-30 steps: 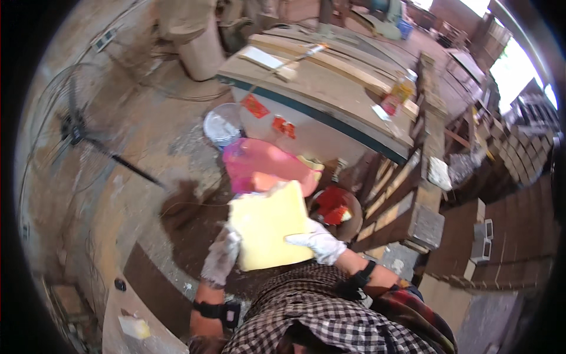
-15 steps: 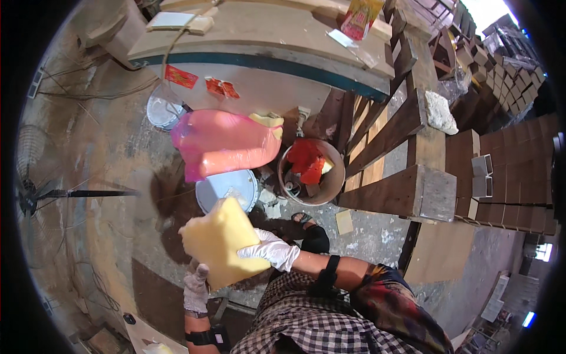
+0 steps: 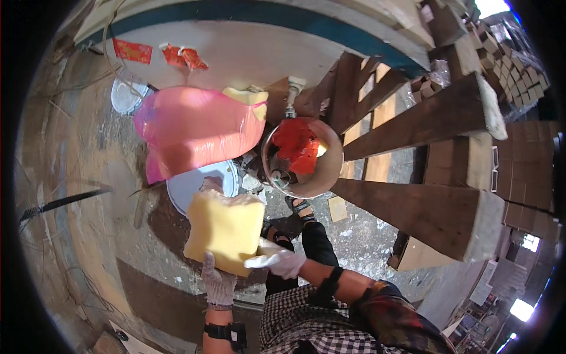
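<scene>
I hold a thick yellow foam block (image 3: 223, 231) in front of my body with both gloved hands. My left hand (image 3: 217, 284) grips its lower edge from beneath. My right hand (image 3: 277, 260) clasps its lower right corner. Just beyond the block on the floor stands a white bucket (image 3: 197, 184), and above that lies a pink plastic bag (image 3: 194, 130) stuffed with more yellow foam. A metal basin (image 3: 328, 168) with red plastic in it sits to the right of the bag.
A long workbench with a blue edge (image 3: 306, 17) runs across the top. Heavy wooden beams (image 3: 424, 121) and stacked boards fill the right side. My sandalled foot (image 3: 298, 206) rests on the dusty concrete floor. A dark rod (image 3: 62, 202) lies at left.
The view has tilted further down and closer to the floor. The foam block stays in both hands and has come nearer the white bucket.
</scene>
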